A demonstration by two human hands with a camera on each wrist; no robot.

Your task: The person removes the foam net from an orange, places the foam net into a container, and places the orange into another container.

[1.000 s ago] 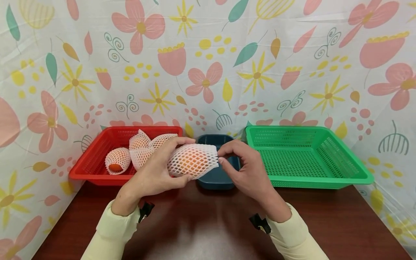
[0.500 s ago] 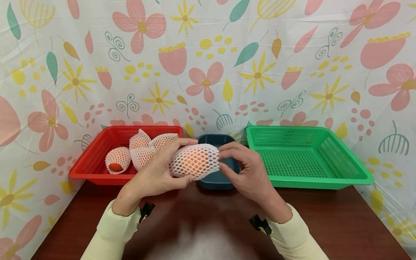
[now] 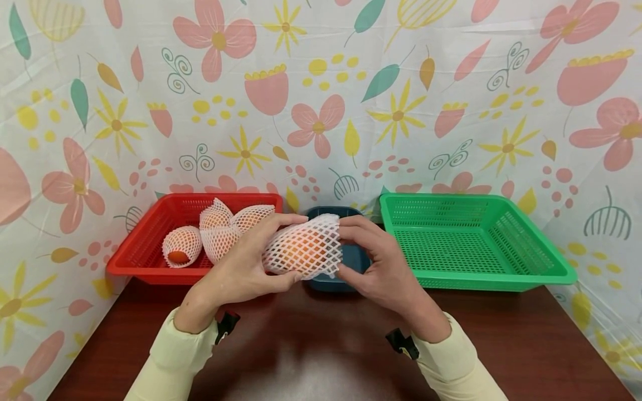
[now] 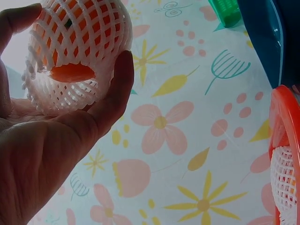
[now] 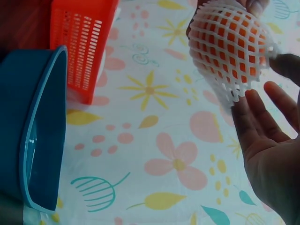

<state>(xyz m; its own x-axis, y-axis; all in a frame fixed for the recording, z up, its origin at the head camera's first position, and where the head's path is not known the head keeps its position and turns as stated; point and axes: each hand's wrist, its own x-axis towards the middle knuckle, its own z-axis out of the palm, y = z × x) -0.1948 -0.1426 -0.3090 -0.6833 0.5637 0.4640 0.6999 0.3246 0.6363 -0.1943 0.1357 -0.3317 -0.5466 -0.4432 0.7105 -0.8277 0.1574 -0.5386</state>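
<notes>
Left hand (image 3: 241,264) cupped round netted fruit (image 3: 300,249); right hand (image 3: 381,259) gripping net rim (image 3: 335,245), thumb apart.

Head view: netted fruit (image 3: 303,248) in the left hand (image 3: 243,264) blocks much of the blue bin (image 3: 357,259); this hand's middle fingers lost behind the fruit. Same hand masks the red basket's (image 3: 145,274) near right corner and part of the netted pieces (image 3: 218,242) lying inside. Right hand (image 3: 383,262) covers the green basket's (image 3: 481,279) near left corner. Both sleeves (image 3: 173,359) run off the bottom edge. Black objects (image 3: 227,327) at the cuffs too small to identify. Left-wrist view: fruit clipped at top, red basket at right. Right-wrist view, dim: blue bin cut off at left, left hand mostly hidden.
</notes>
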